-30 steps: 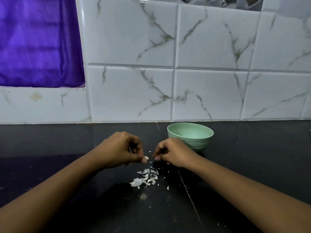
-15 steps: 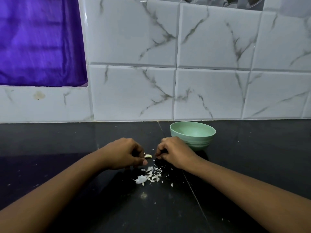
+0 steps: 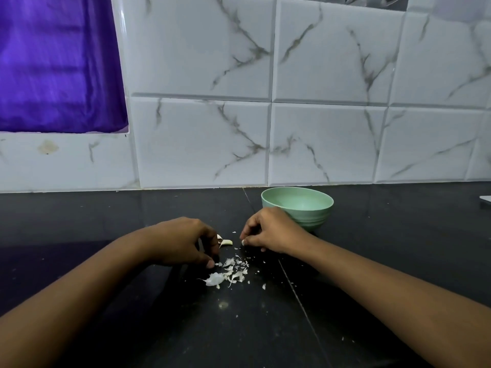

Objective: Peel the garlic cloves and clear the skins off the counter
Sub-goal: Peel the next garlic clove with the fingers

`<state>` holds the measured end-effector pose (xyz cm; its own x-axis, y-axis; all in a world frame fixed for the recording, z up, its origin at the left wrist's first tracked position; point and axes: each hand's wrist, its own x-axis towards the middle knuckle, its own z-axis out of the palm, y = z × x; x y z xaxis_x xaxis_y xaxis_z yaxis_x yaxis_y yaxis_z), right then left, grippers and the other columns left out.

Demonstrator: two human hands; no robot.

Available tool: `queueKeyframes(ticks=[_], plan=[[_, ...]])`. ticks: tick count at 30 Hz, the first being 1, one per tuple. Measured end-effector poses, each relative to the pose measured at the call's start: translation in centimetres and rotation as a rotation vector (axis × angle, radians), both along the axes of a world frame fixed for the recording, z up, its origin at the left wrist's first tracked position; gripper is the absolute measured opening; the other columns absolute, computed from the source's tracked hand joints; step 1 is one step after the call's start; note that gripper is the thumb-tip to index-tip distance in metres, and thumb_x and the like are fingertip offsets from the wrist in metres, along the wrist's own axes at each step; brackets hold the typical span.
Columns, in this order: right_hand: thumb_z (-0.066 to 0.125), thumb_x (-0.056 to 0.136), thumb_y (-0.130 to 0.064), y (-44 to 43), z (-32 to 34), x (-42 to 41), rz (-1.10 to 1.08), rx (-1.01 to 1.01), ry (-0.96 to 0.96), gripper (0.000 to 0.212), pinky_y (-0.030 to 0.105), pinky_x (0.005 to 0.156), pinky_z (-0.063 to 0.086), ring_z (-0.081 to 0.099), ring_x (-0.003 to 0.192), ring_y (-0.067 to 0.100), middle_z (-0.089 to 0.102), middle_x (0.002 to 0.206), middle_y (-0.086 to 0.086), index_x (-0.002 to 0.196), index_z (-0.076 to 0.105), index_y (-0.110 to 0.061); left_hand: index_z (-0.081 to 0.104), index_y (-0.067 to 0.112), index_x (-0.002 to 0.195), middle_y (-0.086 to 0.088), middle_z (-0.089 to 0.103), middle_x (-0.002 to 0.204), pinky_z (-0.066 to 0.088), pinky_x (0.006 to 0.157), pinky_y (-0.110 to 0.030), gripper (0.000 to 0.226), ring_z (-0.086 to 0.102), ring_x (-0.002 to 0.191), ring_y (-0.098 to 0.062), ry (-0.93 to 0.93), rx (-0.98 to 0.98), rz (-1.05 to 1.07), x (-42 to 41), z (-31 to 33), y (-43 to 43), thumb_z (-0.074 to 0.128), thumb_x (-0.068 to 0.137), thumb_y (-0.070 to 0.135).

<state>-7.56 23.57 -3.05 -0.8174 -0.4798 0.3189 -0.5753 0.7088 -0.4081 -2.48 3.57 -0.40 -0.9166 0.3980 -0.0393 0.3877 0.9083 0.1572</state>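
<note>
Head view is filled at 12 o'clock by a wall of glossy white rectangular tiles veined in grey. Below it a dark, polished stone counter is spread, crossed by thin seams. A softly creased purple cloth is set into the wall at 10 o'clock. The left hand is curled into a pinch. The right hand is bent tight, tips together, and whether a scrap is gripped cannot be told. A round, matte mint-green bowl with a ribbed lower wall is seen at 1 o'clock of the right hand, partly covered by it. Papery white skins are scattered in thin flakes at 6 o'clock of the gap between the hands. The garlic clove, a small, pale, curved sliver, is pinched at the left fingertips, with the right hand a little apart at its 3 o'clock.
</note>
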Motion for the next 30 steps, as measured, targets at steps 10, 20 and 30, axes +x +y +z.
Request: queueKeyframes(ticks=[10,20,30], plan=[[0.06,0.084,-0.013,-0.9,-0.6,0.4,0.058,0.288,0.327,0.015,0.03,0.073,0.038,0.059,0.093,0.024,0.063,0.097,0.006,0.095,0.07,-0.011,0.063,0.033,0.11,0.015,0.061,0.109,0.044,0.091,-0.024,0.027,0.057,0.102,-0.005,-0.011,-0.049,-0.011,-0.2,-0.1,0.0,0.069,0.083,0.037],[0.064,0.086,0.002,-0.3,-0.4,0.9,0.072,-0.569,-0.384,0.008,0.017,0.053,0.053,0.061,0.056,0.003,0.063,0.066,0.001,0.089,0.066,-0.005,0.062,0.038,0.099,0.019,0.068,0.089,0.051,0.079,-0.021,0.032,0.065,0.079,0.002,0.255,0.351,0.062,-0.7,-0.2,-0.4,0.08,0.073,0.032],[0.061,0.086,0.004,-0.5,1.3,2.3,0.245,-1.014,-0.695,0.011,0.02,0.054,0.056,0.067,0.059,0.01,0.072,0.073,0.007,0.084,0.058,-0.006,0.077,0.029,0.076,-0.002,0.074,0.071,0.058,0.064,-0.027,0.017,0.072,0.073,-0.022,0.308,1.011,0.05,-0.1,-1.5,1.7,0.073,0.062,0.037]])
